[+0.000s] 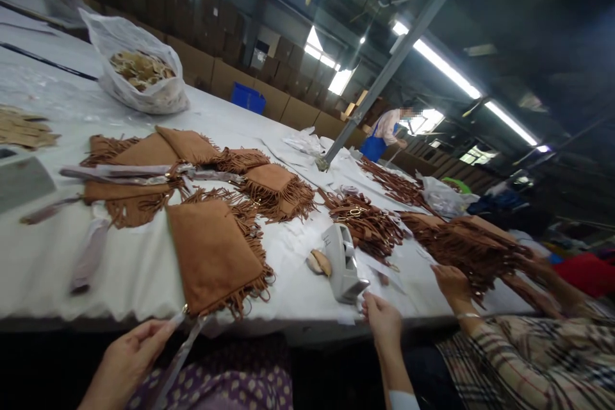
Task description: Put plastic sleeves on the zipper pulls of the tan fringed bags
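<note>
My left hand (137, 355) is at the table's front edge, thumb and fingers closed on the pale wrapped end of a strap. That strap end meets a small metal clasp at the lower corner of a brown fringed bag (214, 256), which lies flat. Another length of wrapped strap (180, 355) hangs off the edge beside my hand. My right hand (384, 323) is pinched at the front tip of a pale tape dispenser (340, 262); whatever is between its fingertips is too small to make out. Left of the dispenser lies a small tan piece (319, 262).
More fringed bags (154, 157) and wrapped straps lie behind. A plastic bag of tan scraps (141, 73) stands at the back left. Brown straps (368, 221) are heaped beyond the dispenser. At right, a co-worker's hand (454, 285) is close to mine, beside fringed pieces (461, 246).
</note>
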{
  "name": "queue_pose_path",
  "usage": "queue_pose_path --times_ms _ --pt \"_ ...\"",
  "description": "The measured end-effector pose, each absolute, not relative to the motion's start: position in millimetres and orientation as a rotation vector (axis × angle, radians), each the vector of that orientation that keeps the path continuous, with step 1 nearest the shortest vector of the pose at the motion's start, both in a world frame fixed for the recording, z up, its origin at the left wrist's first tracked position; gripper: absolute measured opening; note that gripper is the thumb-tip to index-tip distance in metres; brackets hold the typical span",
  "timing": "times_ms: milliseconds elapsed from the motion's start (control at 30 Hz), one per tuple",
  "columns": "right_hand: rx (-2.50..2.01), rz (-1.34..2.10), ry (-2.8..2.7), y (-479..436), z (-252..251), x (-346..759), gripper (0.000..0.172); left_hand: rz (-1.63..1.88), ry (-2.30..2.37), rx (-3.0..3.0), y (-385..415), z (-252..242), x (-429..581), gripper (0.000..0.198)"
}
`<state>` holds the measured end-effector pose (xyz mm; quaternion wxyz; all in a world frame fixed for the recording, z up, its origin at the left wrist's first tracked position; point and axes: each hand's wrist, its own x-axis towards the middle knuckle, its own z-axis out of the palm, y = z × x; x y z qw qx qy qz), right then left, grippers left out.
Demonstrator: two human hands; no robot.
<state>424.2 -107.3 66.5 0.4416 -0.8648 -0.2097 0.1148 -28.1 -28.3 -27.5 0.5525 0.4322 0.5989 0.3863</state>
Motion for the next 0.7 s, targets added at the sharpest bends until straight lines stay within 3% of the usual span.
queue_pose_path --times_ms 100,267,500,700 --pt "-2.313 0.299 -0.549 -118.2 65.9 426.0 0.027 0.88 1.295 1.042 -28.1 -22.8 -30.2 0.046" --pt "-2.494 0.321 -0.653 -117.0 44.7 408.6 0.031 1.021 1.33 1.191 -23.6 -10.5 -30.2 0.037" --pt "-1.832 0.956 -1.334 -61.7 55.5 217.6 0.043 0.997 1.442 1.503 -28.5 -16.3 -30.9 0.022" --pt "-1.541 1.315 -1.366 -26.1 47.1 118.2 0.043 1.001 1.432 1.778 -27.0 -23.0 -35.8 0.022"
